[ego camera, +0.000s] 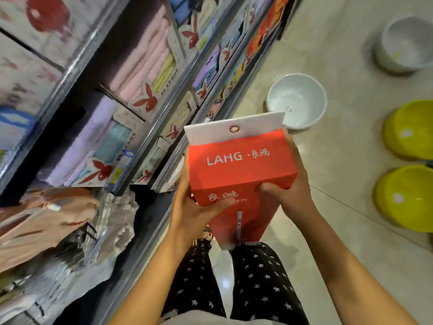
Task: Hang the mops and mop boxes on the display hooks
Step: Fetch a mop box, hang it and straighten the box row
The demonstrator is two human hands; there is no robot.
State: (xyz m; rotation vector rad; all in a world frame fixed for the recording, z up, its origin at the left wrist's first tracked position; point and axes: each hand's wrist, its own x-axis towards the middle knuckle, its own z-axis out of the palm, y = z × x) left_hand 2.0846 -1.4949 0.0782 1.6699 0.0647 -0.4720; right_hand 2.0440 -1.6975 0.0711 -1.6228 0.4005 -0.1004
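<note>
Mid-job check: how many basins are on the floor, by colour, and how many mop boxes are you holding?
White basins: 2
Yellow-green basins: 2
Red mop box, gripped by the left hand and the right hand: 1
Total: 5

Red mop box (pixel 239 170) with white hanging tab and metal eyelet (pixel 233 129) gripped by left hand (pixel 194 207) and right hand (pixel 288 191), towel shelves (pixel 131 95) at left, white basin (pixel 297 100) and yellow basins (pixel 408 130) set on floor (pixel 339 57)
</note>
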